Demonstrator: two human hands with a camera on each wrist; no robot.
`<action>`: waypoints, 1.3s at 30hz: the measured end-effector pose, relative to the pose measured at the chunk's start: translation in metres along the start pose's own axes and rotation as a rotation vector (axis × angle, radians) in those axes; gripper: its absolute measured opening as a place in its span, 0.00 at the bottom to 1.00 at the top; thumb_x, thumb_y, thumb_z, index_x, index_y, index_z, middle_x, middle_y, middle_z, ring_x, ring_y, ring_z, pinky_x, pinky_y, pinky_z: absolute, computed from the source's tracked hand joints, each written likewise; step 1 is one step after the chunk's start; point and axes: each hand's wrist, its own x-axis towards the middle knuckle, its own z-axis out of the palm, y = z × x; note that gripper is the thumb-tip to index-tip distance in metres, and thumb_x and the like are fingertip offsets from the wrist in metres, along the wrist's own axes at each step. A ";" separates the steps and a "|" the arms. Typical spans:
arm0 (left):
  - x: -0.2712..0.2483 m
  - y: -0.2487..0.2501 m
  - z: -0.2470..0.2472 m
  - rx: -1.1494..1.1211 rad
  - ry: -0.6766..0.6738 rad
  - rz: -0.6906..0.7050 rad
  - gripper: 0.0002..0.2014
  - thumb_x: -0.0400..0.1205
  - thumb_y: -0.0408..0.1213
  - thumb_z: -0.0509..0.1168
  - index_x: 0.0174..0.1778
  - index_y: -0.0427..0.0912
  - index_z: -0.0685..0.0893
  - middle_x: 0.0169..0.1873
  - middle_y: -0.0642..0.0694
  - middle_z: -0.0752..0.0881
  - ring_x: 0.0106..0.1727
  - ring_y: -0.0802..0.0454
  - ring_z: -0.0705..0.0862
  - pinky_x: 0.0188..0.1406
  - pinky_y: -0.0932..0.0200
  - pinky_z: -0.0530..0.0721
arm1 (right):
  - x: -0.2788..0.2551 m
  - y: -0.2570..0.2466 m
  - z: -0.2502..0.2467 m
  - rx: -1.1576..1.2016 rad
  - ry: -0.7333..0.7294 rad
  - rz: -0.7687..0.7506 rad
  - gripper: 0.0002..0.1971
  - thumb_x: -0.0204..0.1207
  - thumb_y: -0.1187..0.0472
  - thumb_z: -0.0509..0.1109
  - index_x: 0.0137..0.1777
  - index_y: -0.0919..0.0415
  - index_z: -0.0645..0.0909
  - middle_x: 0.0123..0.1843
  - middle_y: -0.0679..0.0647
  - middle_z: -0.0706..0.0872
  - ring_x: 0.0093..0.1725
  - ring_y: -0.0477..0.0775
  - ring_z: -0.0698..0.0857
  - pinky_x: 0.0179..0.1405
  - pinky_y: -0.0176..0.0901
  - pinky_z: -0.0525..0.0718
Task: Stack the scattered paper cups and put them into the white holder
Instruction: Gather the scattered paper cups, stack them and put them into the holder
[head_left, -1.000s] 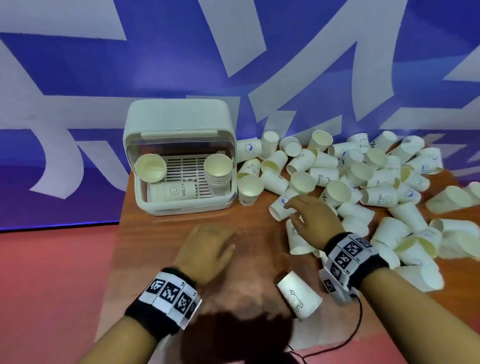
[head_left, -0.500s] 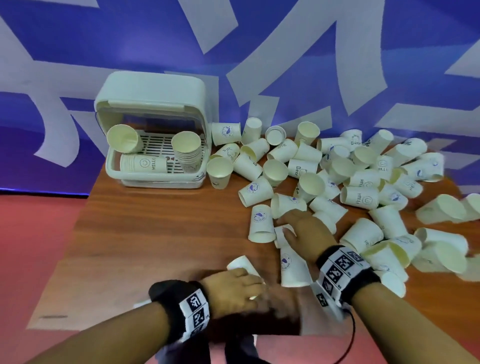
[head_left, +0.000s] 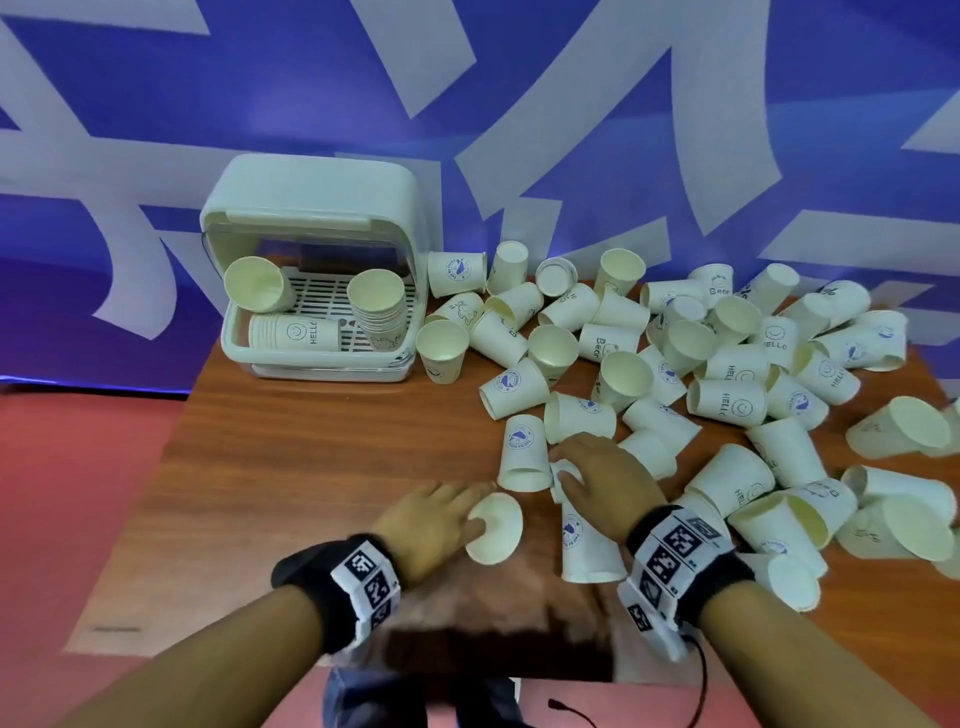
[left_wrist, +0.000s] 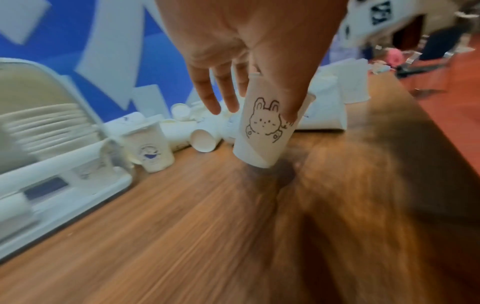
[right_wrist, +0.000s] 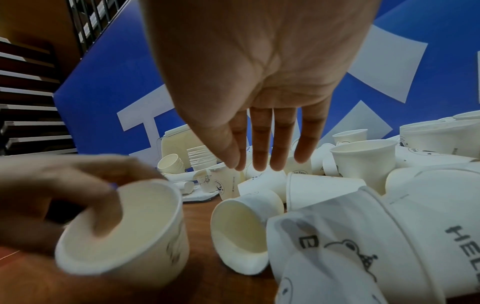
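The white holder (head_left: 311, 218) at the back left of the tabletop (head_left: 291, 467) has only a few paper cups; most lie scattered. The left hand (head_left: 431, 519) holds a bunny cup (left_wrist: 265, 127); the right hand (head_left: 602, 483) reaches out flat, fingers apart

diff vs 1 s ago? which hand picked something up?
The left hand swung from bare table in front of the white holder to the near edge and took hold of the bunny cup, now raised with its mouth toward the camera. The right hand stays spread over the pile's near cups, gripping nothing. Holder and its stacks are unchanged.
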 end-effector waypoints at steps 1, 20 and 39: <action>-0.003 -0.007 -0.005 -0.021 0.022 -0.053 0.26 0.48 0.47 0.84 0.41 0.55 0.84 0.62 0.43 0.84 0.53 0.46 0.87 0.42 0.54 0.87 | 0.001 -0.003 0.001 -0.002 -0.008 0.004 0.15 0.80 0.58 0.62 0.66 0.53 0.77 0.64 0.50 0.80 0.61 0.53 0.78 0.61 0.45 0.75; -0.050 -0.070 -0.053 -0.159 0.382 -0.361 0.12 0.76 0.50 0.55 0.36 0.52 0.82 0.27 0.55 0.82 0.29 0.51 0.82 0.39 0.56 0.80 | 0.043 -0.023 0.036 -0.348 -0.082 -0.001 0.29 0.73 0.66 0.66 0.74 0.54 0.67 0.75 0.58 0.67 0.64 0.62 0.74 0.55 0.51 0.72; -0.077 -0.152 -0.095 -0.204 0.471 -0.472 0.14 0.72 0.46 0.54 0.39 0.49 0.84 0.28 0.53 0.85 0.34 0.50 0.85 0.55 0.47 0.80 | 0.062 -0.088 -0.001 0.173 0.084 0.081 0.12 0.77 0.70 0.60 0.48 0.52 0.65 0.44 0.44 0.72 0.43 0.45 0.74 0.41 0.33 0.69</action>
